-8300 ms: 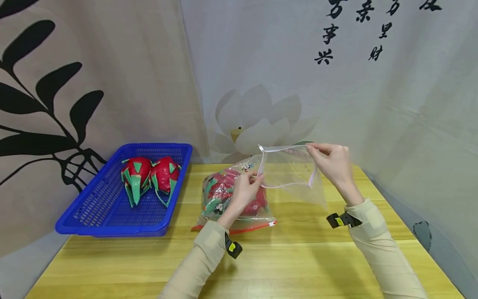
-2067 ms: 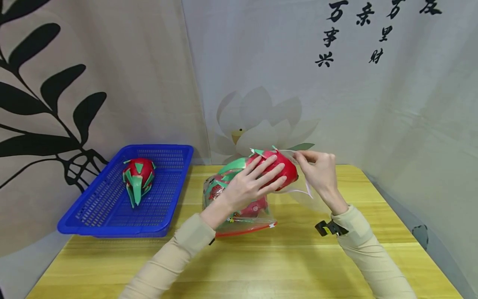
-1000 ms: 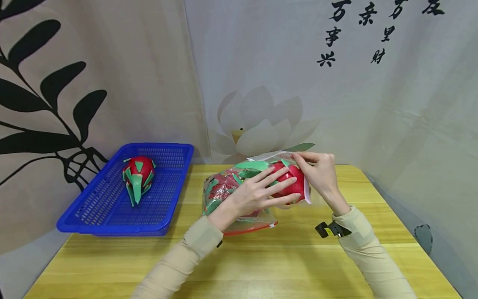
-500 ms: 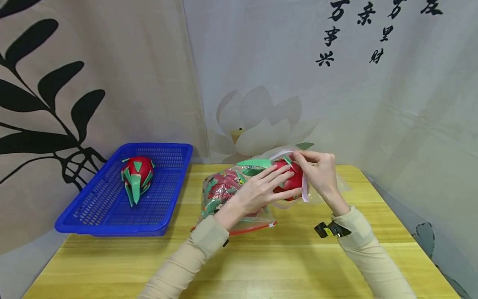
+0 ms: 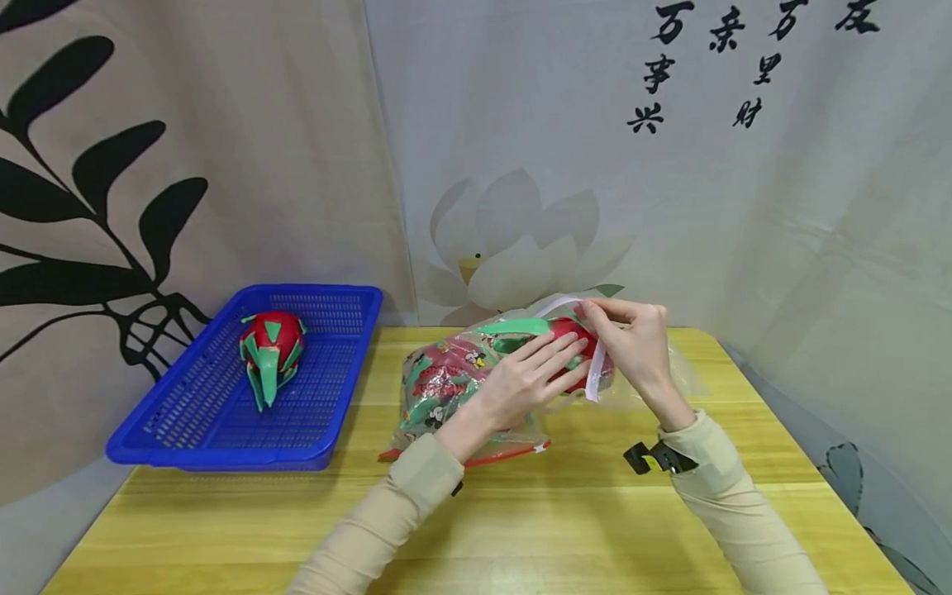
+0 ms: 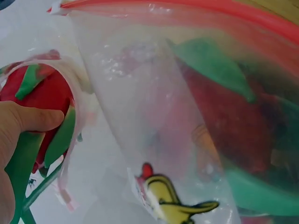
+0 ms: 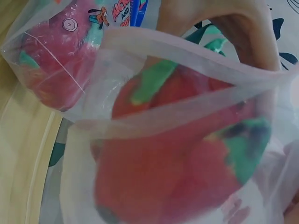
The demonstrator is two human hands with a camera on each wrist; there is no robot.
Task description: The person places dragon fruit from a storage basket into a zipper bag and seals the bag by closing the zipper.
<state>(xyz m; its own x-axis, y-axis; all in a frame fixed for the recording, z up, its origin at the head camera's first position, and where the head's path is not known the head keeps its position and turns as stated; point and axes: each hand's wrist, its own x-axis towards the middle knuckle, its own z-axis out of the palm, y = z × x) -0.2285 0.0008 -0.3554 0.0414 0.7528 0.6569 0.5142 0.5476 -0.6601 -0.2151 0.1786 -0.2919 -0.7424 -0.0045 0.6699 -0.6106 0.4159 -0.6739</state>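
My left hand [image 5: 516,380] grips a red dragon fruit [image 5: 571,326] with green leaves, apparently a model. Its thumb lies across the red skin in the left wrist view. The fruit's front part is inside the mouth of a clear zip bag [image 7: 79,186], seen through the film in the right wrist view. At the bag's far right rim, my right hand [image 5: 632,339] pinches the edge between thumb and fingers. Left of this bag lies a filled cartoon-print bag [image 5: 446,372] with a red zip strip, holding more dragon fruit; my left forearm and hand cover part of it.
A blue plastic basket [image 5: 223,454] stands on the left of the wooden table [image 5: 565,521], with one dragon fruit [image 5: 273,347] in it. Behind the table hangs a printed cloth backdrop [image 5: 521,124].
Earlier, two dragon fruits lay in the basket and both hands held the bag's mouth. My left hand has since brought one fruit over and moved it rightward into the bag's mouth.
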